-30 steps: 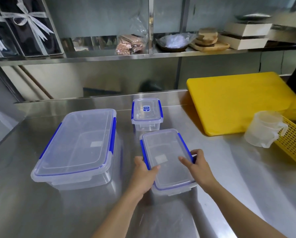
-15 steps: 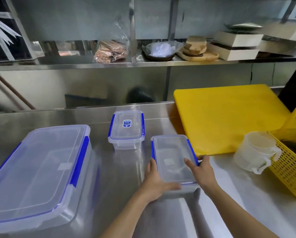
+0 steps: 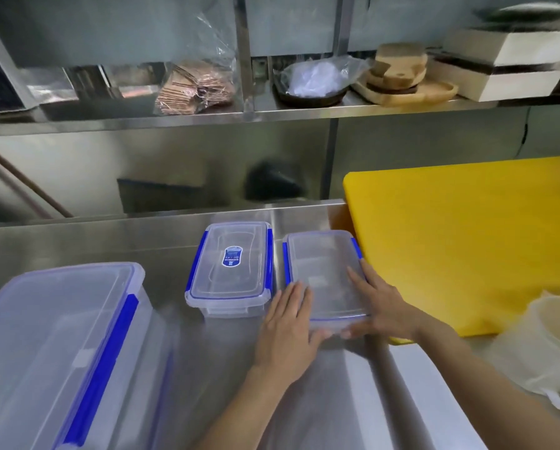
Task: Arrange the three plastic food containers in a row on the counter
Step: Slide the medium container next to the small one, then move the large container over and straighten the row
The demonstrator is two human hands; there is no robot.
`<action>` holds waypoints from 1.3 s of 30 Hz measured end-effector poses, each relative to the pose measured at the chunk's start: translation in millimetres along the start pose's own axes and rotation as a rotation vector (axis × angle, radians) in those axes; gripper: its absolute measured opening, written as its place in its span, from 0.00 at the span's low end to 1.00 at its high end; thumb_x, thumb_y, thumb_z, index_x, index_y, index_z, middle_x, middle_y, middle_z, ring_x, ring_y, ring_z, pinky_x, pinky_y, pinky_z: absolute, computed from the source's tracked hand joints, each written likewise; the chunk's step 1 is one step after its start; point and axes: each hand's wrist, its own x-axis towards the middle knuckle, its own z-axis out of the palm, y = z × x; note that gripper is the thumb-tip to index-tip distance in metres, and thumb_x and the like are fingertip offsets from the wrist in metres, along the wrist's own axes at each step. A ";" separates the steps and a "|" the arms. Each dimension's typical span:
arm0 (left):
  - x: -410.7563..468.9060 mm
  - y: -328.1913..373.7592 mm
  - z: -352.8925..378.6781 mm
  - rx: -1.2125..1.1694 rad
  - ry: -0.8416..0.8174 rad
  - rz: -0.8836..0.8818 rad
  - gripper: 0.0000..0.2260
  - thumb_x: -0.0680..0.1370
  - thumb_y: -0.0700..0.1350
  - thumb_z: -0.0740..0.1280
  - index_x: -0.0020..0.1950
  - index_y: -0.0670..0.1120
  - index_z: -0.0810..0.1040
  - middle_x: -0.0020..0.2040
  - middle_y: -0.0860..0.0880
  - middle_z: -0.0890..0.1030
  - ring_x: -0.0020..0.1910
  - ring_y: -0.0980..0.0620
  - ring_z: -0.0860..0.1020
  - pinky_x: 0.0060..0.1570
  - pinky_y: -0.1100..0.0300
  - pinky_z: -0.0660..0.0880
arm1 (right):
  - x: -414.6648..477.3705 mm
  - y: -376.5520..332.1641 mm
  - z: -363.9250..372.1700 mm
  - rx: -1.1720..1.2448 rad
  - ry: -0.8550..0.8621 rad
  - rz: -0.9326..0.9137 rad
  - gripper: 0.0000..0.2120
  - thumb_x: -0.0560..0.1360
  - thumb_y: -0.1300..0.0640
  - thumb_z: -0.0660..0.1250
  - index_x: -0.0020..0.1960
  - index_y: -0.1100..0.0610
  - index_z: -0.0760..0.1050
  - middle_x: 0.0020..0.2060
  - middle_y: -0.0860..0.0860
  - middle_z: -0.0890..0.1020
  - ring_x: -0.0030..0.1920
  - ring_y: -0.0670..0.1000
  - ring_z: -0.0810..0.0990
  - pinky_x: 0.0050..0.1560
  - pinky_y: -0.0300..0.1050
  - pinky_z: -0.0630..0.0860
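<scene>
Containers: three clear plastic boxes with blue clips stand on the steel counter (image 3: 207, 368), all lidded.
Large container (image 3: 61, 345): one, at the near left, well apart from the other two.
Small container (image 3: 229, 267): one, with a blue label on its lid, toward the back of the counter.
Medium container (image 3: 324, 271): one, just beside the small one on its right, its far right edge close to the yellow cutting board (image 3: 460, 241).
Left hand (image 3: 288, 329): fingers loosely spread, palm against the medium container's near left corner.
Right hand (image 3: 379, 303): fingers laid flat on the lid, thumb wrapped under the near edge; the two hands grip the box between them.
Other items: one pale measuring jug (image 3: 545, 345) at the right edge; one shelf (image 3: 272, 115) above holds bagged goods and wooden boards.
</scene>
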 end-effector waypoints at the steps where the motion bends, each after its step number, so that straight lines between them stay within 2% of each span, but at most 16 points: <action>1: 6.6 -0.9 -2.3 0.031 -0.010 -0.002 0.31 0.71 0.63 0.53 0.63 0.45 0.77 0.63 0.47 0.80 0.62 0.50 0.78 0.63 0.52 0.69 | 8.0 2.4 -1.2 -0.062 -0.002 -0.005 0.61 0.55 0.23 0.64 0.75 0.47 0.37 0.76 0.53 0.37 0.77 0.53 0.40 0.75 0.52 0.46; 3: 18.1 -2.2 -7.1 0.074 -0.004 -0.033 0.31 0.73 0.62 0.52 0.66 0.44 0.74 0.67 0.47 0.76 0.66 0.50 0.74 0.65 0.52 0.65 | 19.4 1.9 -2.7 -0.108 0.020 0.008 0.54 0.63 0.30 0.65 0.75 0.46 0.37 0.76 0.53 0.37 0.76 0.53 0.38 0.75 0.52 0.43; 4: 23.3 -3.1 -9.9 0.057 0.010 -0.031 0.31 0.75 0.61 0.52 0.71 0.44 0.69 0.72 0.46 0.69 0.71 0.50 0.68 0.69 0.53 0.57 | 23.4 0.3 -3.1 -0.115 0.030 0.016 0.52 0.65 0.30 0.64 0.75 0.46 0.37 0.76 0.53 0.37 0.76 0.53 0.37 0.75 0.51 0.42; 6: 36.0 -6.6 -12.2 0.021 -0.027 -0.011 0.32 0.78 0.59 0.55 0.76 0.43 0.52 0.78 0.46 0.52 0.77 0.49 0.52 0.69 0.55 0.40 | 28.6 -4.9 -4.9 -0.127 0.048 0.027 0.50 0.67 0.32 0.63 0.75 0.47 0.37 0.76 0.54 0.37 0.76 0.52 0.37 0.75 0.51 0.40; 7: 40.4 -8.2 -11.4 0.029 -0.028 -0.024 0.33 0.79 0.58 0.55 0.77 0.44 0.48 0.79 0.46 0.48 0.78 0.49 0.47 0.69 0.57 0.37 | 30.9 -6.9 -5.0 -0.140 0.058 0.033 0.49 0.68 0.33 0.63 0.75 0.48 0.37 0.76 0.54 0.37 0.76 0.52 0.37 0.75 0.52 0.40; 9: 45.5 -9.2 -11.7 0.066 -0.041 -0.051 0.33 0.79 0.57 0.56 0.77 0.44 0.45 0.79 0.46 0.46 0.78 0.49 0.44 0.73 0.56 0.40 | 33.6 -11.3 -4.8 -0.180 0.058 0.050 0.47 0.69 0.33 0.61 0.75 0.48 0.37 0.76 0.54 0.37 0.76 0.52 0.36 0.75 0.52 0.40; 14: 43.7 -3.8 -11.6 0.082 -0.069 -0.085 0.32 0.80 0.55 0.56 0.77 0.44 0.45 0.79 0.45 0.47 0.78 0.47 0.45 0.75 0.54 0.45 | 27.6 -22.2 -1.6 -0.279 0.048 0.106 0.43 0.72 0.34 0.57 0.76 0.50 0.37 0.76 0.56 0.38 0.76 0.54 0.38 0.75 0.54 0.43; 17: 31.9 -5.9 -25.0 0.137 -0.118 -0.052 0.31 0.80 0.55 0.57 0.77 0.44 0.48 0.79 0.45 0.50 0.78 0.46 0.47 0.75 0.52 0.44 | 15.9 -37.1 -2.2 -0.315 0.126 0.118 0.38 0.75 0.39 0.58 0.76 0.52 0.45 0.77 0.55 0.47 0.77 0.55 0.46 0.74 0.55 0.48; 19: 20.2 -13.3 -38.8 0.150 -0.135 -0.025 0.30 0.78 0.57 0.59 0.75 0.45 0.55 0.76 0.44 0.60 0.76 0.45 0.54 0.75 0.50 0.48 | 7.1 -54.5 -4.2 -0.315 0.205 0.098 0.34 0.75 0.41 0.60 0.74 0.54 0.53 0.76 0.55 0.56 0.75 0.56 0.57 0.72 0.53 0.56; 21: 2.7 -22.3 -58.5 0.086 -0.096 -0.044 0.27 0.76 0.59 0.61 0.70 0.47 0.65 0.69 0.45 0.72 0.70 0.45 0.67 0.72 0.50 0.57 | -1.7 -76.8 -4.7 -0.294 0.303 0.056 0.28 0.76 0.44 0.61 0.71 0.56 0.60 0.71 0.55 0.66 0.69 0.56 0.67 0.66 0.50 0.64; 24: -31.9 -43.4 -95.5 0.002 0.048 -0.118 0.23 0.76 0.58 0.61 0.66 0.47 0.70 0.64 0.48 0.77 0.62 0.47 0.74 0.63 0.53 0.68 | -12.9 -118.8 -0.9 -0.140 0.396 0.026 0.22 0.77 0.47 0.60 0.68 0.56 0.66 0.64 0.55 0.75 0.60 0.56 0.76 0.58 0.50 0.75; 26: -58.4 -65.7 -119.0 -0.036 0.138 -0.205 0.21 0.77 0.57 0.60 0.67 0.48 0.70 0.64 0.48 0.77 0.62 0.46 0.75 0.59 0.53 0.70 | -20.3 -149.8 6.9 -0.026 0.374 0.004 0.18 0.77 0.48 0.61 0.64 0.55 0.69 0.59 0.56 0.79 0.55 0.57 0.79 0.54 0.53 0.78; 29: -98.8 -108.1 -146.2 -0.035 0.255 -0.392 0.19 0.77 0.57 0.60 0.63 0.49 0.73 0.60 0.47 0.80 0.59 0.42 0.77 0.54 0.52 0.73 | -31.5 -197.0 24.1 0.080 0.295 -0.075 0.16 0.76 0.50 0.62 0.61 0.56 0.72 0.52 0.55 0.82 0.53 0.58 0.79 0.53 0.51 0.77; 34: -170.2 -190.1 -167.7 -0.017 0.387 -0.672 0.21 0.77 0.54 0.63 0.64 0.43 0.74 0.63 0.42 0.78 0.62 0.41 0.74 0.61 0.50 0.68 | -44.8 -268.3 73.8 0.337 0.132 -0.109 0.21 0.75 0.48 0.64 0.64 0.58 0.70 0.54 0.56 0.81 0.51 0.55 0.78 0.53 0.45 0.73; 37: -207.7 -229.6 -168.7 0.047 0.299 -0.899 0.28 0.75 0.61 0.62 0.68 0.45 0.68 0.67 0.41 0.72 0.68 0.41 0.67 0.66 0.47 0.61 | -53.1 -303.4 99.8 0.527 -0.001 -0.136 0.28 0.74 0.48 0.67 0.69 0.56 0.64 0.59 0.51 0.75 0.57 0.52 0.75 0.55 0.42 0.69; 39: -232.5 -252.4 -164.4 0.028 0.154 -1.064 0.36 0.72 0.67 0.59 0.73 0.47 0.60 0.73 0.40 0.64 0.73 0.40 0.60 0.71 0.43 0.55 | -61.5 -326.0 117.6 0.644 -0.086 -0.207 0.30 0.70 0.46 0.70 0.69 0.48 0.63 0.60 0.44 0.71 0.60 0.47 0.72 0.60 0.41 0.68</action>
